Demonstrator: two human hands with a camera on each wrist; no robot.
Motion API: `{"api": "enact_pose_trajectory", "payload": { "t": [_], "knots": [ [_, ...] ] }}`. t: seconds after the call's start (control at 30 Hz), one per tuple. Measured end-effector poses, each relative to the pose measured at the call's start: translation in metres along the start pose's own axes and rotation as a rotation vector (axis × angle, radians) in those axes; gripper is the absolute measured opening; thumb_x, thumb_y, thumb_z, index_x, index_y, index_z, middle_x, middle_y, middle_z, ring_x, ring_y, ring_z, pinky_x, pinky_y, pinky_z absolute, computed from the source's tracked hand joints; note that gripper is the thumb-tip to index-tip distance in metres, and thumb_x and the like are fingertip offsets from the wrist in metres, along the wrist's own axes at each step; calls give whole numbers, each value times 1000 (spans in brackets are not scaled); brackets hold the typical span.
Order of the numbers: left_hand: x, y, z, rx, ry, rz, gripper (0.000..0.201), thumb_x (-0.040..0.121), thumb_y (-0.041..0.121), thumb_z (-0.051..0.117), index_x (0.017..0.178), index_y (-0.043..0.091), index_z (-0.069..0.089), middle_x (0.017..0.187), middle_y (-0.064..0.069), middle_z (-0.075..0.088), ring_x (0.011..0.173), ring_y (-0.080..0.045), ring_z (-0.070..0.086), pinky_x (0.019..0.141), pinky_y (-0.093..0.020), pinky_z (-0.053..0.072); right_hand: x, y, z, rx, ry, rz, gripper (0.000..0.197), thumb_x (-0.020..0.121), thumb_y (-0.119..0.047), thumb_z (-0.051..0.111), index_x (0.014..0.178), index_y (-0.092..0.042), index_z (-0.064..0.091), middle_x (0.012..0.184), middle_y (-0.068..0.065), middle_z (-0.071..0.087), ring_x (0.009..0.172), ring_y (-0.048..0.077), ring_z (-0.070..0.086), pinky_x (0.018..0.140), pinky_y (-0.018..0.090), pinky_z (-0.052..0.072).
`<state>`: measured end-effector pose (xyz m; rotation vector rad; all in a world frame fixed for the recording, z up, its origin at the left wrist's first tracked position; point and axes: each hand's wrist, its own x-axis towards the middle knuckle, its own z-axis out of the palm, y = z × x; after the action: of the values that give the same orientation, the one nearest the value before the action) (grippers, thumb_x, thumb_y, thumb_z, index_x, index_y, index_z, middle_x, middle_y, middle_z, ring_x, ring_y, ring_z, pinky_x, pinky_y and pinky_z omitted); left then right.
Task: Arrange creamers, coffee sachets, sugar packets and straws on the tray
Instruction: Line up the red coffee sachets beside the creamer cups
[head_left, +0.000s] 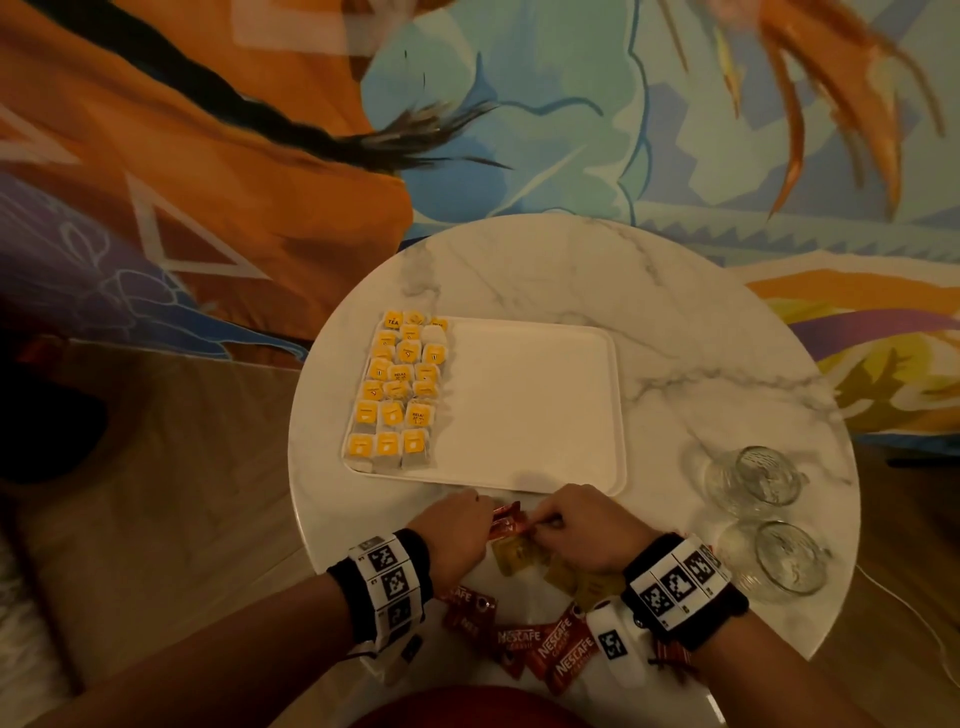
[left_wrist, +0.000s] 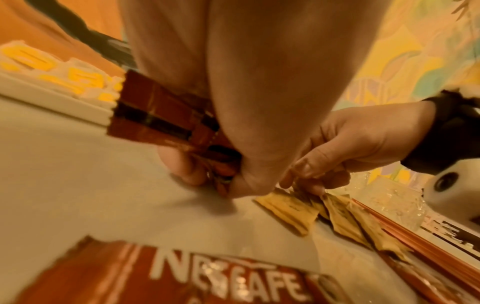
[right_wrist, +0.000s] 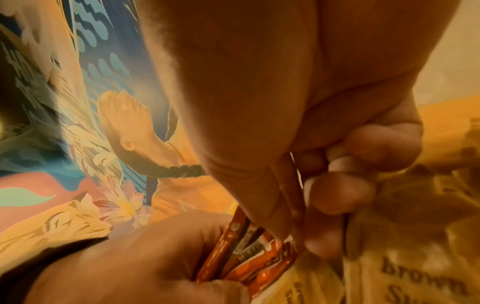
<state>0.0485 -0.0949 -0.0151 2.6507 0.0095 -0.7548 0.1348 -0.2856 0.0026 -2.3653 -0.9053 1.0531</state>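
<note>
Both hands meet just in front of the white tray (head_left: 530, 410) on a small bundle of red coffee sachets (head_left: 506, 521). My left hand (head_left: 480, 514) grips the bundle (left_wrist: 158, 115), its fingers curled round it. My right hand (head_left: 543, 522) pinches the bundle's other end (right_wrist: 249, 257) between thumb and curled fingers. Brown sugar packets (head_left: 519, 558) lie under and beside the right hand, seen again in the left wrist view (left_wrist: 288, 211). More Nescafe sachets (head_left: 550, 649) are scattered on the table near my wrists. Orange straws (left_wrist: 415, 236) lie past the sugar packets.
Yellow-tagged tea bags (head_left: 400, 389) fill the tray's left third in rows; the rest of the tray is bare. Two glass mugs (head_left: 753, 478) (head_left: 784, 561) stand at the right on the round marble table (head_left: 571, 270). The table edge is close behind my wrists.
</note>
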Motion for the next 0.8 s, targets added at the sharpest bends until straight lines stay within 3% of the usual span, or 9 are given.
{"api": "enact_pose_trajectory", "payload": {
  "t": [0.13,0.23,0.33,0.43,0.5,0.6,0.67,0.8],
  "knots": [
    [-2,-6,-7,-45,19,11,21,94,14,49,114,9,51,117,-10,48,94,-27,57,80,-37,48,-3,0,-4,72,139,3,21,95,-40,60,95,-29,78,88,-14,72,82,1,65,74,21,52],
    [-5,-8,-15,-70,49,35,17,96,16,47,112,9,48,115,-8,45,86,-25,55,73,-35,42,-5,-7,-11,194,266,-15,28,99,-48,53,104,-27,71,98,-15,69,89,-1,62,81,22,49],
    [-9,-5,-26,-100,104,53,14,96,19,47,109,15,48,104,-5,52,81,-20,52,71,-33,38,-7,-17,-14,294,247,-56,44,96,-61,49,128,-33,57,123,-18,58,99,2,61,84,20,49],
    [-13,-2,-33,-118,146,125,15,95,20,47,110,17,51,100,-4,59,84,-21,55,74,-36,45,-3,-25,-11,285,172,-94,60,92,-68,48,143,-38,45,137,-20,50,110,3,60,93,23,51],
    [-15,-3,-36,-141,181,178,22,95,22,48,116,17,53,106,-4,60,90,-22,58,81,-40,48,2,-28,-12,305,166,-121,51,93,-63,52,136,-36,54,129,-18,60,107,2,62,95,29,53],
    [-17,-8,-43,-192,234,200,21,93,29,52,110,19,56,102,-2,63,89,-21,59,80,-44,49,8,-32,-15,453,198,-150,21,95,-38,66,111,-25,69,99,-4,72,77,9,70,78,35,60],
    [-18,-12,-47,-259,267,210,16,88,30,56,100,19,58,91,1,65,81,-18,61,74,-45,50,11,-36,-15,525,234,-162,12,93,-28,71,103,-21,71,89,2,73,67,12,67,69,34,59],
    [-21,-15,-60,-356,166,186,21,81,32,71,93,17,60,83,1,67,73,-15,64,68,-41,54,20,-43,-14,607,235,-189,17,93,-20,71,109,-20,72,94,1,75,75,12,67,64,27,54]
  ]
}}
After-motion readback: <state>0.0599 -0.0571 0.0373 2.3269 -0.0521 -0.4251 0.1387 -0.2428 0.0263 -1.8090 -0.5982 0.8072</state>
